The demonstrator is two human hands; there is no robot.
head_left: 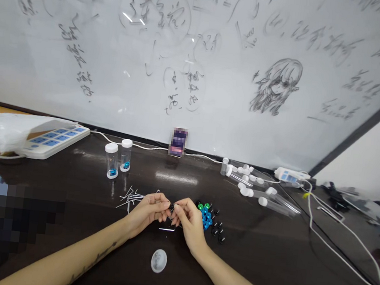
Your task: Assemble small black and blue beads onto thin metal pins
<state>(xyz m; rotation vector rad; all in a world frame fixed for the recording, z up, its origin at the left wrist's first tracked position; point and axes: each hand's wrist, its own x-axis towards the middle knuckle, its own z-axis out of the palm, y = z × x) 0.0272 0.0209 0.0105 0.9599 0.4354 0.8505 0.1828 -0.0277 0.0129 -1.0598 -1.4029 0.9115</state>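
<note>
A small black piece [171, 207] is held above the middle of the dark counter [248, 259], where the two hands are brought together. It is pinched by the thumb and fingertips of the left hand [150, 210] on one side and by those of the right hand [188, 219] on the other; its exact shape is too small to be told. Just below the fingers, a silver hex key [166, 229] is seen lying on the counter, and nearer the viewer a round translucent container [159, 261] is set down, its contents unclear.

Beside the left hand, more hex keys [130, 198] are heaped loosely and crossed over one another. Close by the right hand, blue rings [206, 218] are clustered, with green rings [204, 206] placed at their far edge and black-headed screws [220, 232] scattered along their right side.

Farther back on the left, two clear vials [112, 165] with white caps are stood upright, blue pieces being visible at the bottom of each. A phone [178, 142] is propped against the whiteboard [214, 113], which is covered with handwriting and a drawing. At the right, clear tubes [277, 204] with white caps are laid in a pile.
</note>
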